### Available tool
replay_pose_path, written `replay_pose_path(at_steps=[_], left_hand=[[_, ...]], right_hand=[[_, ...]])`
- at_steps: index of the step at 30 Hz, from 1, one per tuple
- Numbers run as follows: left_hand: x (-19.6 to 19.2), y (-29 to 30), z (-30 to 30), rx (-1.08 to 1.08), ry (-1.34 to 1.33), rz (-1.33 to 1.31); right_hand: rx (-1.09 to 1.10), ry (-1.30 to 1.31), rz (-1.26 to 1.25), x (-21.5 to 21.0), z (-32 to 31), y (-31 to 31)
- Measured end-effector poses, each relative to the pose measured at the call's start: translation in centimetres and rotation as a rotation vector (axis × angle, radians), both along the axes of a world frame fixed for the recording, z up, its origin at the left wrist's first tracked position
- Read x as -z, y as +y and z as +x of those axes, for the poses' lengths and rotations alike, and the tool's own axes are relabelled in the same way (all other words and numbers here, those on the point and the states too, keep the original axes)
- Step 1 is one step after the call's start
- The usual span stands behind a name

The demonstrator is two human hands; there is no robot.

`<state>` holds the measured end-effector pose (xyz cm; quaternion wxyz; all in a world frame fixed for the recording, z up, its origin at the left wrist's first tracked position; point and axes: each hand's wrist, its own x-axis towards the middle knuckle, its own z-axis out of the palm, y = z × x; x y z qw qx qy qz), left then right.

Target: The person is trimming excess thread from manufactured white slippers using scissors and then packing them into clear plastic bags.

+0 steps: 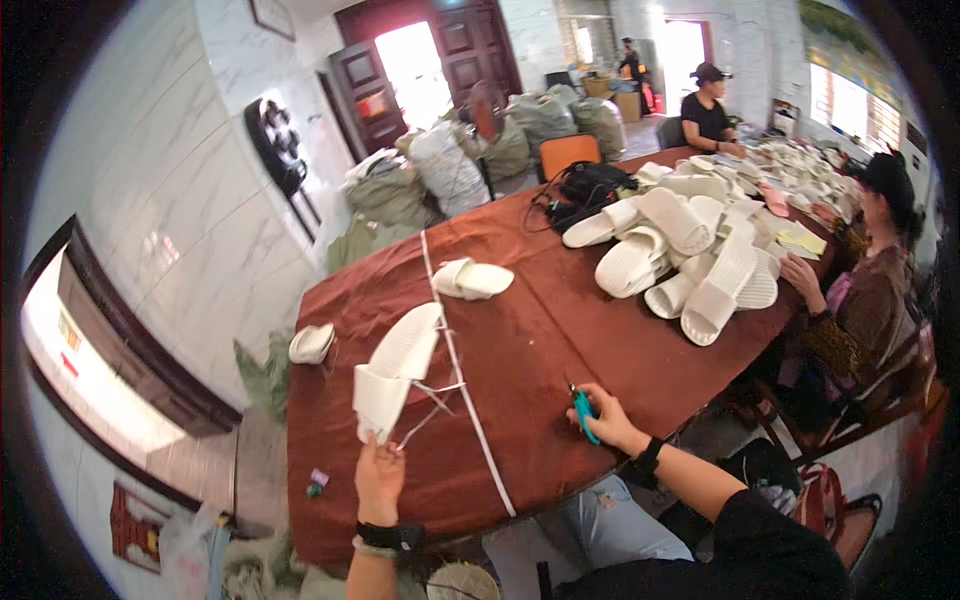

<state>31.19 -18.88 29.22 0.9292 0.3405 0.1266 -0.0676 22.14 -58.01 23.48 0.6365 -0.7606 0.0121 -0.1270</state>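
Observation:
My left hand (pixel 379 482) grips a white slide slipper (pixel 408 342) by its near end, below the wide strap, and holds it tilted up over the left part of the table. Thin white strings (pixel 438 393) trail from the slipper's right side and down toward my fingers. In my right hand (pixel 615 428) are teal-handled thread snips (pixel 584 416), their dark tips pointing away from me; whether the blades are apart is too small to tell. Another white slipper (pixel 475 280) lies just beyond the held one. A third white slipper (pixel 312 344) lies by the left table edge.
A heap of white slippers (pixel 690 225) covers the far right of the brown-covered table (pixel 540 350). A black bag (pixel 590 190) lies beside it. One person (pixel 870 270) sits at the right edge, another (pixel 707 115) at the far end. Stuffed sacks (pixel 448 168) stand behind the table.

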Motion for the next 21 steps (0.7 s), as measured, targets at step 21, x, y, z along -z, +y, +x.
replay_pose_path(at_steps=[21], left_hand=[[6.5,-5.4,-24.1,-0.245,0.110,0.140]], right_hand=[[-0.947,0.633,0.301,0.9,-15.3,5.6]])
